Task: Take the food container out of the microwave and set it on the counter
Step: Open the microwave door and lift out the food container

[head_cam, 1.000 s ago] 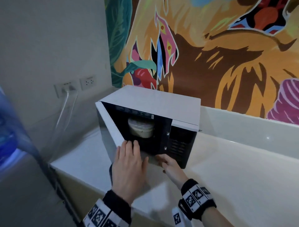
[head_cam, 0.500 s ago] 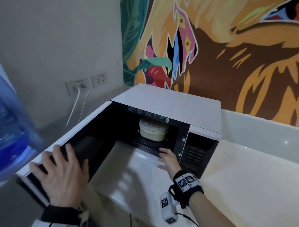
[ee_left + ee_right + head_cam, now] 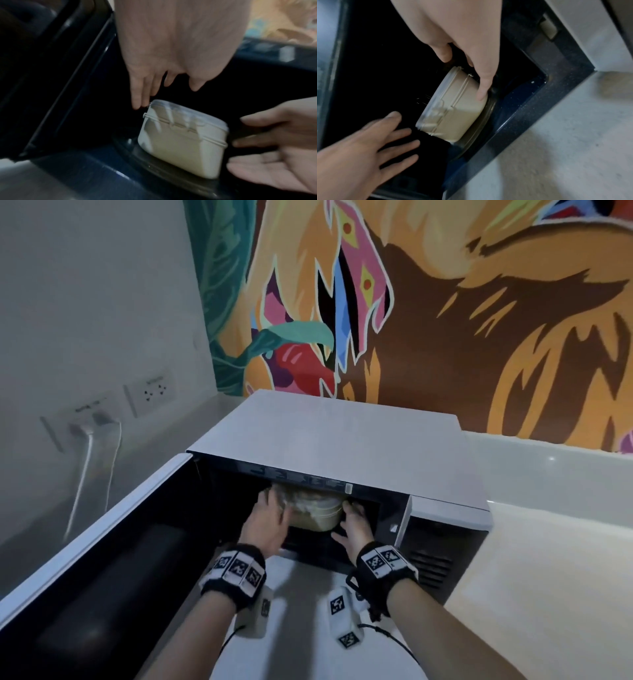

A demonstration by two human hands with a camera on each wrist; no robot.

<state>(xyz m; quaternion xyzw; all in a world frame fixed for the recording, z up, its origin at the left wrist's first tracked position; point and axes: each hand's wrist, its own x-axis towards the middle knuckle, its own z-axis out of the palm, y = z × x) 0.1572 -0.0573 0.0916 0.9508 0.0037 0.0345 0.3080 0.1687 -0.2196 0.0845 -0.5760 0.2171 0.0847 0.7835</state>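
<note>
The door [image 3: 102, 559] now stands wide and both hands have gone inside the microwave [image 3: 342, 446]. The container [image 3: 181, 136] sits on the glass tray [image 3: 481, 121]; left hand [image 3: 265, 525] and right hand [image 3: 352, 523] flank it, fingers [image 3: 483, 86] spread, touching, not yet clamped. Grasping seems next.

I am reaching both hands into the microwave [image 3: 346, 440] cavity, where the roof edge is hanging low at 12 o'clock above my knuckles. The open door [image 3: 102, 542] is standing out at 9 o'clock, walling off that side. The control panel [image 3: 442, 546] is closing off 3 o'clock. The food container [image 3: 181, 140] is sitting on the glass turntable [image 3: 481, 124], filling the middle; my left hand [image 3: 265, 523] is fitting between it and the left wall, my right hand [image 3: 354, 525] between it and the right wall. The counter [image 3: 548, 594] is lying open from 3 to 6 o'clock.
</note>
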